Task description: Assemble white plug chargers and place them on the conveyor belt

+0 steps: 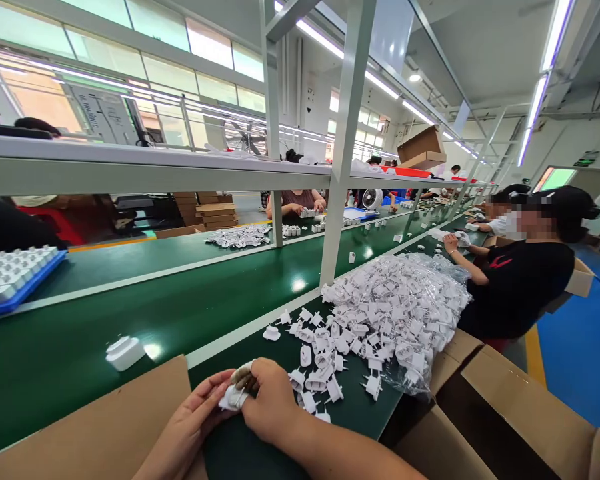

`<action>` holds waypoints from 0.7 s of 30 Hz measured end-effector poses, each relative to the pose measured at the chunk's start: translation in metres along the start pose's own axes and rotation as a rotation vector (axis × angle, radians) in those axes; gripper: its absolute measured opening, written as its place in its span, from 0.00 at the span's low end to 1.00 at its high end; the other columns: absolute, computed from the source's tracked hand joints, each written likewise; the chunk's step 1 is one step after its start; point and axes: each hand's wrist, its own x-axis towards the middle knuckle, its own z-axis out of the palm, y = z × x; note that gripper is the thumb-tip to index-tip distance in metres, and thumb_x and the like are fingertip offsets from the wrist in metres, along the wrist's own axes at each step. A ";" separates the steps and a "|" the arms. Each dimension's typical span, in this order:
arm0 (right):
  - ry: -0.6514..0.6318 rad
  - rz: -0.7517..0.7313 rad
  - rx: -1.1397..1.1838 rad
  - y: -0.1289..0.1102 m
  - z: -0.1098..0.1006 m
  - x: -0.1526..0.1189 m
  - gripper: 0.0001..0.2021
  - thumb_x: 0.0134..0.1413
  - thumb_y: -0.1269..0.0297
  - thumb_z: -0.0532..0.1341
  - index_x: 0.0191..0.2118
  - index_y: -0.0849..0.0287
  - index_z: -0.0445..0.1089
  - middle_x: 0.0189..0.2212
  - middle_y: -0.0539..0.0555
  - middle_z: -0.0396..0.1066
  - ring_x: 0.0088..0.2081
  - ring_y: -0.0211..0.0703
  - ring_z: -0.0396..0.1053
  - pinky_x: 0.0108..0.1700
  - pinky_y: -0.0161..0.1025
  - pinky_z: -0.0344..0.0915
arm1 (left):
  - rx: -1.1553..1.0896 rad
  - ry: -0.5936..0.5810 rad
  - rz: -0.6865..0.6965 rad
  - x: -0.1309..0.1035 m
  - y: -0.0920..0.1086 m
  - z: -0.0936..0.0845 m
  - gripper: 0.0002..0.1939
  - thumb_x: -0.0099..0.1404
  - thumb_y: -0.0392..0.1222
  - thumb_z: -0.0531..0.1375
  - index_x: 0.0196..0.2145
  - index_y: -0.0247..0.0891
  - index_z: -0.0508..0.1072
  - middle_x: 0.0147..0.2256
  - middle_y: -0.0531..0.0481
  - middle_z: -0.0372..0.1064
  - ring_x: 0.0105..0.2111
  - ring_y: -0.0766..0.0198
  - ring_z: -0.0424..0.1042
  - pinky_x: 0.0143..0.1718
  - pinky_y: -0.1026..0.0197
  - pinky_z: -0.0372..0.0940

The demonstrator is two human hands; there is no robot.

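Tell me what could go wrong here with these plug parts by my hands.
1. The loose plug parts lie close to the table edge; a nudge from the right hand might knock some off.
2. The small white part is pinched between both hands, left hand included, and might slip.
3. The heaped plastic bag could spill more.

plug pile [395,313] right of hands, on bench [230,440]; lone plug [125,352] left, on belt [130,313]
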 end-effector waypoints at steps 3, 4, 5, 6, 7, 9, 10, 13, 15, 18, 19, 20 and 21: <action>0.018 -0.014 -0.020 -0.001 0.000 -0.001 0.12 0.48 0.77 0.65 0.39 0.55 0.72 0.36 0.49 0.74 0.38 0.42 0.72 0.39 0.35 0.66 | 0.022 0.023 0.025 -0.001 -0.003 0.002 0.35 0.49 0.66 0.72 0.48 0.42 0.78 0.48 0.43 0.78 0.49 0.47 0.77 0.50 0.53 0.75; 0.028 -0.024 -0.031 -0.001 0.000 -0.002 0.12 0.49 0.77 0.65 0.39 0.54 0.72 0.37 0.49 0.74 0.39 0.43 0.72 0.40 0.36 0.66 | 0.043 0.047 0.049 -0.002 -0.003 0.002 0.35 0.49 0.67 0.71 0.48 0.42 0.78 0.48 0.44 0.78 0.49 0.46 0.77 0.49 0.53 0.75; 0.040 -0.035 -0.042 -0.002 -0.001 -0.002 0.12 0.49 0.77 0.64 0.38 0.54 0.71 0.37 0.50 0.74 0.40 0.43 0.72 0.41 0.36 0.66 | 0.076 0.079 0.082 -0.003 -0.003 0.002 0.36 0.48 0.69 0.70 0.48 0.42 0.78 0.47 0.44 0.78 0.49 0.46 0.77 0.48 0.54 0.75; 0.050 -0.046 -0.051 -0.002 -0.001 -0.003 0.11 0.50 0.77 0.64 0.38 0.54 0.71 0.37 0.50 0.74 0.41 0.43 0.72 0.41 0.36 0.67 | 0.122 0.114 0.125 -0.004 -0.003 0.002 0.36 0.48 0.71 0.69 0.47 0.43 0.78 0.46 0.44 0.78 0.48 0.46 0.77 0.47 0.54 0.75; 0.060 -0.056 -0.055 -0.003 -0.001 -0.003 0.11 0.50 0.77 0.63 0.38 0.54 0.71 0.38 0.50 0.73 0.41 0.44 0.71 0.41 0.37 0.67 | 0.176 0.153 0.177 -0.005 -0.004 0.002 0.36 0.48 0.72 0.68 0.45 0.43 0.78 0.45 0.45 0.78 0.46 0.47 0.77 0.46 0.54 0.75; 0.074 -0.076 -0.053 -0.003 -0.001 -0.004 0.12 0.50 0.78 0.62 0.39 0.54 0.70 0.37 0.51 0.72 0.41 0.44 0.71 0.41 0.37 0.67 | 0.285 0.232 0.288 -0.005 -0.006 0.000 0.35 0.49 0.74 0.66 0.42 0.43 0.79 0.40 0.46 0.78 0.42 0.49 0.76 0.44 0.55 0.74; 0.077 -0.084 -0.048 -0.004 0.000 -0.005 0.13 0.50 0.79 0.62 0.39 0.54 0.70 0.37 0.51 0.71 0.42 0.44 0.71 0.42 0.37 0.67 | 0.325 0.267 0.331 -0.004 -0.007 -0.002 0.35 0.49 0.75 0.65 0.41 0.43 0.79 0.38 0.46 0.77 0.39 0.50 0.76 0.42 0.55 0.74; 0.071 -0.089 -0.010 -0.004 0.002 -0.006 0.15 0.48 0.81 0.61 0.39 0.54 0.70 0.39 0.51 0.68 0.40 0.43 0.70 0.41 0.37 0.68 | 0.329 0.328 0.385 0.003 -0.012 -0.006 0.37 0.46 0.75 0.66 0.41 0.42 0.78 0.36 0.46 0.76 0.36 0.52 0.75 0.38 0.56 0.73; 0.064 -0.085 0.050 -0.004 0.005 -0.008 0.16 0.47 0.82 0.61 0.39 0.55 0.70 0.41 0.51 0.66 0.39 0.41 0.70 0.40 0.35 0.69 | 0.291 0.339 0.375 0.008 -0.015 -0.009 0.38 0.42 0.73 0.69 0.42 0.41 0.77 0.38 0.45 0.77 0.38 0.51 0.76 0.37 0.58 0.73; 0.051 -0.103 0.127 -0.003 0.007 -0.009 0.18 0.45 0.84 0.60 0.40 0.56 0.70 0.43 0.53 0.65 0.40 0.40 0.70 0.42 0.34 0.69 | 0.290 0.330 0.350 0.014 -0.018 -0.013 0.38 0.43 0.71 0.70 0.42 0.40 0.77 0.39 0.45 0.77 0.39 0.51 0.77 0.37 0.58 0.73; 0.046 -0.118 0.129 -0.003 0.007 -0.009 0.18 0.45 0.84 0.60 0.40 0.56 0.70 0.43 0.53 0.66 0.41 0.40 0.70 0.42 0.34 0.69 | 0.303 0.318 0.344 0.015 -0.018 -0.015 0.37 0.44 0.71 0.70 0.42 0.40 0.77 0.39 0.45 0.78 0.39 0.51 0.77 0.37 0.58 0.73; 0.039 -0.132 0.117 -0.002 0.008 -0.009 0.18 0.45 0.84 0.60 0.41 0.56 0.70 0.42 0.53 0.67 0.41 0.42 0.70 0.42 0.35 0.69 | 0.320 0.306 0.343 0.015 -0.018 -0.016 0.36 0.46 0.71 0.69 0.42 0.40 0.77 0.39 0.45 0.78 0.39 0.51 0.77 0.37 0.58 0.73; 0.035 -0.141 0.095 -0.002 0.007 -0.010 0.18 0.46 0.83 0.60 0.41 0.56 0.70 0.41 0.52 0.69 0.41 0.43 0.70 0.42 0.36 0.68 | 0.338 0.295 0.345 0.015 -0.018 -0.017 0.34 0.48 0.71 0.68 0.42 0.40 0.77 0.40 0.45 0.78 0.39 0.51 0.77 0.38 0.57 0.73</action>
